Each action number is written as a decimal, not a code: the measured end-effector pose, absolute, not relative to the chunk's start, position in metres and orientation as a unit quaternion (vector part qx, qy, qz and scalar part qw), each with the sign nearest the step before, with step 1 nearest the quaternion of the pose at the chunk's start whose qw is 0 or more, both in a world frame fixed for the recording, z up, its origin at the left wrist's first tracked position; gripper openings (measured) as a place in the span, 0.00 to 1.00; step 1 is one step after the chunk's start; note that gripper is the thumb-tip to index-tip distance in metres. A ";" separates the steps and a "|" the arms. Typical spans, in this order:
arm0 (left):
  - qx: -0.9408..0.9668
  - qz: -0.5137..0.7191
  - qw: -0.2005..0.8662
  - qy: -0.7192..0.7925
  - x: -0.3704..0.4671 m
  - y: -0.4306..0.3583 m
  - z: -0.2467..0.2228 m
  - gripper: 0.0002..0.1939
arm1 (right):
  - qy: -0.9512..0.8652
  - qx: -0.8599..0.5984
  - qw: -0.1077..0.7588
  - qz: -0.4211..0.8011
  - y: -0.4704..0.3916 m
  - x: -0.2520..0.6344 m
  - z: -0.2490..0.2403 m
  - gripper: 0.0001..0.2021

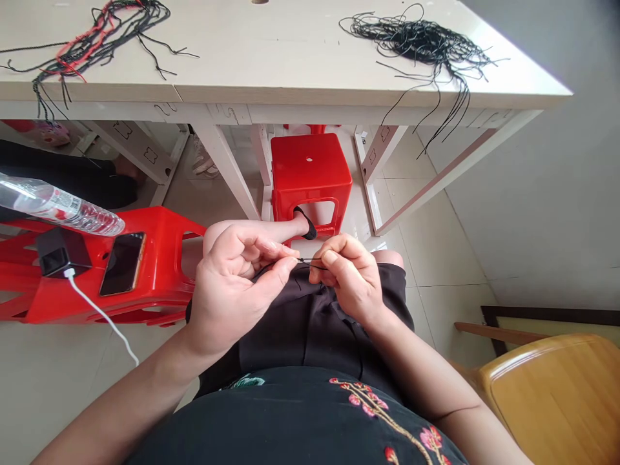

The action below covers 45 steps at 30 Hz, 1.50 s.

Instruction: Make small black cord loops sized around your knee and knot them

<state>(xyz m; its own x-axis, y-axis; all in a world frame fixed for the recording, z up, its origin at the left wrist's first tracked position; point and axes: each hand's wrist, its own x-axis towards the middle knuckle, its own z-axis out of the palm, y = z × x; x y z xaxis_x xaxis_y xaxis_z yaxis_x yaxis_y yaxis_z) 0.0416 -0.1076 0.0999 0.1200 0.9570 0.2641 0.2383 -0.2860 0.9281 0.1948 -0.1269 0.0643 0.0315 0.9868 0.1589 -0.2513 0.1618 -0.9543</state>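
Observation:
Over the lap, my left hand [237,284] pinches a thin black cord [306,260] between thumb and forefinger. Just to its right, my right hand [351,274] is closed on the same cord, with thumb against bent fingers. A short stretch of cord spans the small gap between the fingertips, with what looks like a small knot near the left ones. Loose ends hang against the dark clothing and are hard to make out. On the table lie a tangled bundle of black cords [421,42] at right and braided black and red cords [104,35] at left.
The white table [271,64] spans the top, with a red stool [312,158] beneath it. At left, another red stool [165,258] carries a plastic bottle [62,203], a phone [123,263] and a black charger [61,252]. A wooden chair [557,394] stands lower right. Another person's dark-clothed leg [58,168] shows at left.

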 end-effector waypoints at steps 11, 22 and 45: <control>0.698 0.462 0.355 0.416 0.041 -0.112 0.099 0.11 | -0.653 -0.400 0.556 0.324 -0.124 0.204 0.056 0.09; 0.668 0.426 0.430 0.434 0.041 -0.109 0.100 0.12 | -0.481 -0.379 0.569 0.548 -0.129 0.195 0.057 0.07; 0.702 0.396 0.411 0.427 0.037 -0.103 0.093 0.11 | -0.454 -0.440 0.491 0.600 -0.127 0.196 0.061 0.11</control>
<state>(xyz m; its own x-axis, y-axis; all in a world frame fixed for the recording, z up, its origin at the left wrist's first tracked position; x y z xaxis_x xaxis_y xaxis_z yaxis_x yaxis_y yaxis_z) 0.0371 -0.1026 0.0927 0.3228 0.9240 0.2048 0.2736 -0.2983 0.9144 0.1958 -0.1272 0.0613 -0.1316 0.9880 -0.0811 -0.1893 -0.1054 -0.9763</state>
